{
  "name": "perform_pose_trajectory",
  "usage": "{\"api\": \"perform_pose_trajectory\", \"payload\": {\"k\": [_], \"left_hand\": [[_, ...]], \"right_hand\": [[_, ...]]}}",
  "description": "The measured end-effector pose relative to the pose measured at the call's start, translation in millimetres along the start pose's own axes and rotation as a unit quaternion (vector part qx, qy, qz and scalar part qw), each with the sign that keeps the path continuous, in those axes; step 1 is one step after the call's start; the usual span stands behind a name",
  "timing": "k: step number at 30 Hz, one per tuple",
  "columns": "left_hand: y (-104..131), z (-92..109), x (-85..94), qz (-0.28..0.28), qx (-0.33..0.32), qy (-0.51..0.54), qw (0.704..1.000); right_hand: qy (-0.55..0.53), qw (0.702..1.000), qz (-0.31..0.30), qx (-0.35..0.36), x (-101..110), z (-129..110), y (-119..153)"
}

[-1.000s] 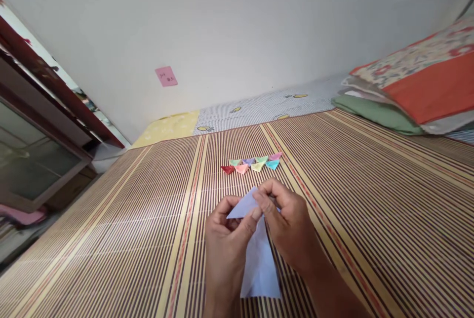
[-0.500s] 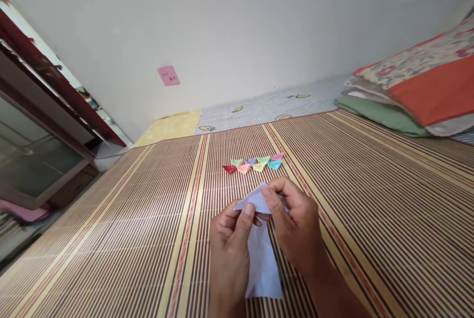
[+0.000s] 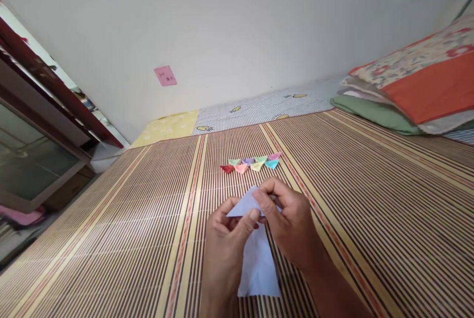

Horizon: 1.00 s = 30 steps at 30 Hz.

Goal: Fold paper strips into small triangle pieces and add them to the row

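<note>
A pale lilac sheet of paper (image 3: 258, 263) is held above the striped bamboo mat (image 3: 122, 239), its upper part folded to a point. My left hand (image 3: 225, 244) pinches the fold's left side with thumb and fingers. From the right, my right hand (image 3: 291, 224) grips the same fold, fingers curled over the paper's top. Beyond the hands, a row of several small folded paper pieces (image 3: 252, 163) in red, pink, green, purple, yellow and blue lies on the mat.
A stack of folded bedding and pillows (image 3: 414, 86) lies at the right. A patterned sheet (image 3: 255, 108) runs along the white wall, which bears a pink note (image 3: 165, 75). A dark-framed cabinet (image 3: 37, 130) stands at the left.
Both hands rose slightly toward the small pieces with the paper, then came back down and left. The fold stays pinched between them.
</note>
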<state>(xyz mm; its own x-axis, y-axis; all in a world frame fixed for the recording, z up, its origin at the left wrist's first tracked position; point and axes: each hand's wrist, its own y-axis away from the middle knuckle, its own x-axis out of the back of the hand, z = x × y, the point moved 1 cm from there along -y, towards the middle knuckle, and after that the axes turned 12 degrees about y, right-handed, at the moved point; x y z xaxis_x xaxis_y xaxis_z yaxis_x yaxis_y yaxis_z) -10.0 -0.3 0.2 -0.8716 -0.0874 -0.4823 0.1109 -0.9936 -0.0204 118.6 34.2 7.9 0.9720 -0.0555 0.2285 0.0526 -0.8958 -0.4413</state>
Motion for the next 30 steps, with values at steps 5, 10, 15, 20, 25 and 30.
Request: {"api": "perform_pose_trajectory", "payload": {"k": [5,10,15,20,25,30], "left_hand": [[-2,-1,1.7,0.057,-0.01,0.017,0.998],[-5,3,-0.1,0.094,-0.008,0.115,0.989],[-6,4,0.1,0.063,0.03,0.185,0.98],[-7,4,0.0,0.049,0.035,0.213,0.975],[-8,2,-3.7,0.09,0.013,0.215,0.972],[-7,0,-0.9,0.168,-0.069,0.174,0.968]], "right_hand": [[-0.114,0.985,-0.117,-0.055,4,2,-2],[-0.059,0.979,-0.18,-0.07,8,2,-2],[-0.04,0.987,-0.148,-0.055,3,-2,0],[-0.04,0.987,-0.148,-0.04,5,-3,1],[-0.029,0.99,-0.138,-0.031,14,1,-2],[-0.031,0.996,-0.08,-0.035,34,10,-7]]}}
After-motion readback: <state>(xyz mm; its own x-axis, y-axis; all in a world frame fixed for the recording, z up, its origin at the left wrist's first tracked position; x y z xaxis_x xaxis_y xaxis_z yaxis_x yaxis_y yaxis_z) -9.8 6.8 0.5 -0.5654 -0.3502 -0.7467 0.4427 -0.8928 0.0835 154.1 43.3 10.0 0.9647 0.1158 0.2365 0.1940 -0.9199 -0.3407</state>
